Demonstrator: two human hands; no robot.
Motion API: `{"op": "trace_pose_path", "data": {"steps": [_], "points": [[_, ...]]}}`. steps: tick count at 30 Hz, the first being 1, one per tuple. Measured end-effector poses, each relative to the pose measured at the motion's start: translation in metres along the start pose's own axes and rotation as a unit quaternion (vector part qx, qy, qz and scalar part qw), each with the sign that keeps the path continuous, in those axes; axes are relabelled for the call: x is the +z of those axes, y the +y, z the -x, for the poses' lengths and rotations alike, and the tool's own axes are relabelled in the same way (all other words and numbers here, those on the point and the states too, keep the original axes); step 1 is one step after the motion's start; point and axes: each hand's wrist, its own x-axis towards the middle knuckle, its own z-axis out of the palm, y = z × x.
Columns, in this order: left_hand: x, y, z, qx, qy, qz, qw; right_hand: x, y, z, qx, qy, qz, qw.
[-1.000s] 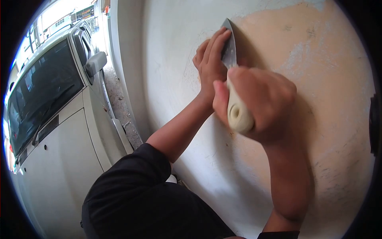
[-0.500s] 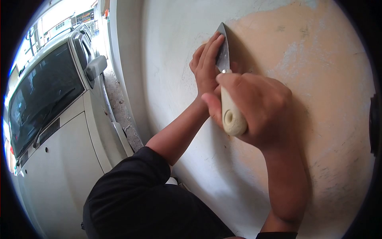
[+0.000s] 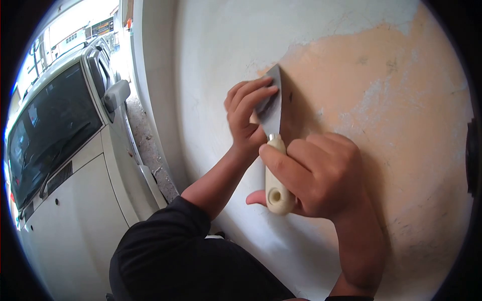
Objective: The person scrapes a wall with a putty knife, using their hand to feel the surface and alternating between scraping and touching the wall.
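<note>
My right hand [image 3: 324, 173] is wrapped round the cream handle of a putty knife [image 3: 273, 118], its thumb showing under the handle. The blade points up, set at an angle to the wall, and throws a shadow to its right. My left hand [image 3: 246, 110] is beside the blade with its fingers stretched out, the tips resting on the blade's left face. Behind both hands stands the wall [image 3: 351, 75], where a peach-coloured patch with scuffed, whitish marks meets pale paint. The contact between blade edge and wall is partly hidden.
At the left, close to the wall's corner, is a parked light-coloured car [image 3: 80, 200] with a side mirror [image 3: 117, 95] sticking out. A strip of rough ground [image 3: 145, 130] runs between car and wall. A dark object [image 3: 471, 158] shows at the right edge.
The putty knife and my right hand have moved down in the view. My left hand has shifted down and left, its fingers more spread, and more of the blade shows.
</note>
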Motion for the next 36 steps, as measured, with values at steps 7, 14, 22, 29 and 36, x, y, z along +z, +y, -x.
{"op": "trace_pose_path", "data": {"steps": [7,14,22,29,36], "points": [[-0.023,-0.01,0.006,0.043,-0.08,-0.037,0.995,0.004,-0.008,0.007,-0.003,-0.016,0.021,1.0],[-0.006,-0.016,0.01,0.069,-0.04,0.007,0.997,0.002,-0.008,0.0,0.071,-0.068,0.016,0.995],[-0.007,-0.015,0.013,0.086,-0.042,-0.024,0.995,0.006,-0.004,-0.004,0.07,-0.148,0.031,0.986],[-0.007,-0.015,0.019,0.073,-0.05,0.023,0.996,0.002,-0.004,-0.003,0.085,-0.152,-0.008,0.985],[-0.032,0.003,0.006,0.023,-0.156,-0.015,0.987,0.004,-0.002,0.004,0.086,-0.171,-0.01,0.981]]}}
